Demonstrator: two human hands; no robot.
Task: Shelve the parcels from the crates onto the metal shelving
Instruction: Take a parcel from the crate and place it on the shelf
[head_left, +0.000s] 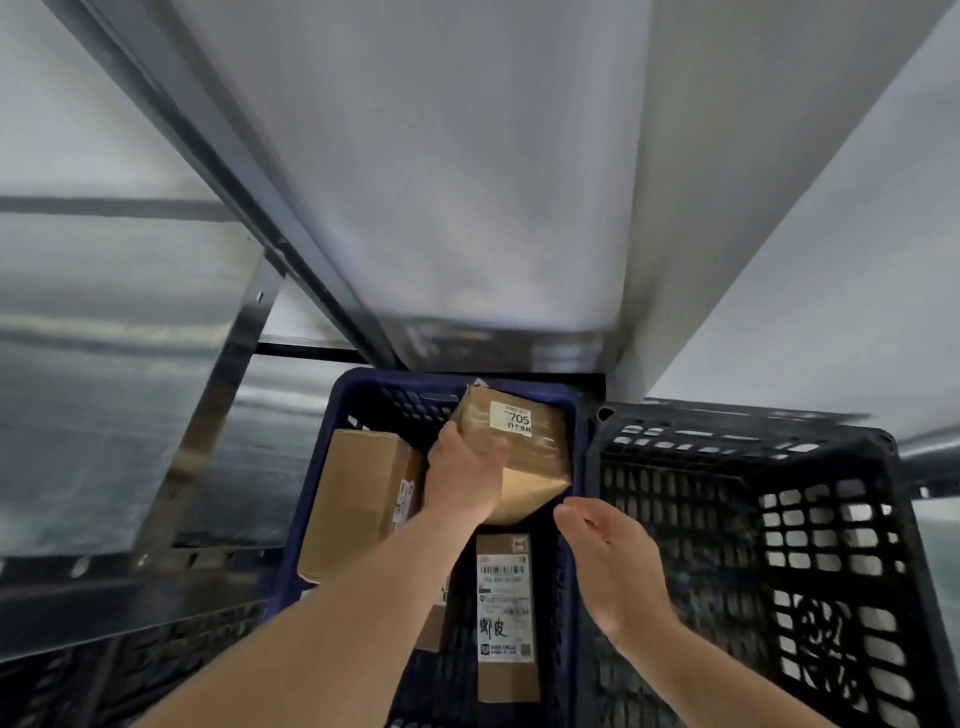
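One taped parcel, labelled 705, is gripped by the left hand above the blue crate, at its 12 o'clock end. Stiff and probably light, it is best held across opposite faces. The right hand is open, empty.

We note a broad white column rising above and beyond the grip. Up and to the right of the grip, a plain white wall. Both surfaces blurred, without markings.
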